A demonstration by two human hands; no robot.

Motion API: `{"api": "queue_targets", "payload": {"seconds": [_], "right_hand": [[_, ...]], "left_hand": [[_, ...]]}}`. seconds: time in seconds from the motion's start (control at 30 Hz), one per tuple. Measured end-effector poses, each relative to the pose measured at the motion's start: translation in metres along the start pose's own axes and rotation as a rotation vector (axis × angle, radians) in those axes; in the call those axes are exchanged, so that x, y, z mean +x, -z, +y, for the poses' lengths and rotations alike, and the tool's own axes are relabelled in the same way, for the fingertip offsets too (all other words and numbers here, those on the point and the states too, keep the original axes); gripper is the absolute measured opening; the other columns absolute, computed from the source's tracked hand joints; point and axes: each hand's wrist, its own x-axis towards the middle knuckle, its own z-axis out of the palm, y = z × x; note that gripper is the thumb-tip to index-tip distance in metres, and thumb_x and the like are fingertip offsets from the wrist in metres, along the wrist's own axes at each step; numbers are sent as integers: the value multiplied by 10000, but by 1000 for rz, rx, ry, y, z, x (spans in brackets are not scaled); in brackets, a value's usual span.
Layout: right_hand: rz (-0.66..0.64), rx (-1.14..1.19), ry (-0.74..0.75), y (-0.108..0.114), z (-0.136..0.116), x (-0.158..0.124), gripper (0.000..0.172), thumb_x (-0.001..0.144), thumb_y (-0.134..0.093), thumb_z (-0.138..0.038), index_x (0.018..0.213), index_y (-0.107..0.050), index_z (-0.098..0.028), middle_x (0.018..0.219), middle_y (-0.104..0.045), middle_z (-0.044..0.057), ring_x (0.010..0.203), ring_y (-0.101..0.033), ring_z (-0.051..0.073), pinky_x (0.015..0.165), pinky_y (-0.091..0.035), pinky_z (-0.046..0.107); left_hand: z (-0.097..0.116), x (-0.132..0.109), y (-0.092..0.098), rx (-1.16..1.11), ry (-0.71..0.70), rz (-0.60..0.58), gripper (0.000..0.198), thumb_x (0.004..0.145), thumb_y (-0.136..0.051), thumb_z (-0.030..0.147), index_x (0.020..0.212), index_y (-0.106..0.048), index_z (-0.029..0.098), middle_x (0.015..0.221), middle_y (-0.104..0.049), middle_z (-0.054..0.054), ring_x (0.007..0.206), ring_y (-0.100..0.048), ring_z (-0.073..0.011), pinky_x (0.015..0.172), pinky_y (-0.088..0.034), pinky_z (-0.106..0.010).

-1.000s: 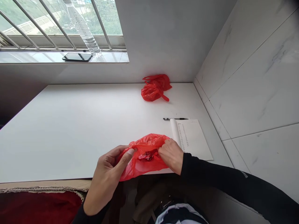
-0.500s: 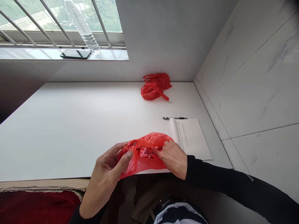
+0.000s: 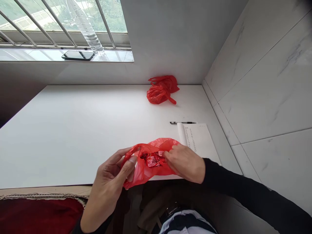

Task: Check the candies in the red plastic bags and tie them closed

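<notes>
A thin red plastic bag (image 3: 143,175) is spread between my hands at the table's front edge, its mouth facing up. Inside lie several small red-and-white wrapped packets (image 3: 151,161). My left hand (image 3: 114,175) pinches the bag's left rim between thumb and fingers. At the right rim, my right hand (image 3: 182,161) is closed on the plastic, its fingertips partly inside the mouth and beside the packets. Whether those fingertips also touch a packet, I cannot tell.
Another red bag (image 3: 162,92) lies crumpled at the back of the white table (image 3: 85,130). A notebook (image 3: 202,139) and a black pen (image 3: 182,123) lie on the right. On the sill are a phone (image 3: 77,55) and a clear water-filled bottle (image 3: 91,35).
My right hand has shifted slightly right, with its wrist raised. The bag's mouth has opened wider, and more of the packets show.
</notes>
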Motion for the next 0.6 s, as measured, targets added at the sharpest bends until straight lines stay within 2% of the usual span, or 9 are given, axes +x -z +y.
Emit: {"api": "queue_targets", "payload": {"seconds": [0.07,0.13,0.2,0.3,0.4,0.47,0.53,0.6], "right_hand": [[112,194,47,20,6,-9,248,1031,-493,-343,1090,-678,-189,916,-713,69,835,-617,231,785,-490,382],[204,359,119,38,11,-18,342,1007,-544,-467,1190,-653,-199,1023,-706,56,934,-595,227,872,-481,387],[253,449,159,51,16,-27,332,971,-609,-481,1138,-669,-200,992,-689,44,906,-562,207,865,-473,369],[321,564,186,59,18,-37,193,993,-599,-374,966,-675,-198,871,-636,35,833,-522,183,794,-464,336],[414,695,193,66,16,-45,68,977,-608,-240,940,-649,-202,939,-614,45,916,-533,180,824,-462,329],[477,756,166,73,12,-48,51,928,-634,-163,898,-630,-204,947,-592,32,933,-534,171,848,-459,323],[542,800,101,83,5,-49,131,863,-633,-83,828,-600,-205,864,-563,-2,845,-525,141,798,-455,293],[577,852,16,92,-4,-47,182,814,-612,-32,776,-574,-206,768,-533,-37,726,-494,108,685,-439,256]], "left_hand": [[4,-2,3,-36,-54,92,294,813,-774,491,936,-684,239,559,-444,58,540,-393,-103,494,-358,-226],[8,-6,5,-57,-102,192,316,784,-795,494,763,-629,226,564,-472,46,552,-428,-113,507,-392,-236],[12,-12,6,-84,-148,291,358,780,-805,473,684,-566,224,596,-507,37,594,-473,-128,539,-440,-245],[17,-20,3,-130,-287,391,276,815,-793,376,697,-587,235,775,-578,17,763,-554,-158,637,-524,-269],[19,-25,1,-115,-475,312,93,847,-761,233,818,-676,258,1193,-626,3,1134,-578,-207,816,-572,-291],[17,-24,-1,-103,-527,201,180,871,-724,181,1007,-685,292,1392,-587,-3,1318,-528,-243,926,-565,-313],[16,-22,-4,-102,-542,82,290,936,-650,198,1194,-617,327,1337,-651,-32,1303,-572,-253,1034,-524,-387],[17,-18,-10,-78,-531,-7,301,1009,-541,251,1290,-545,358,1034,-735,-12,1097,-684,-217,1053,-503,-427]]}}
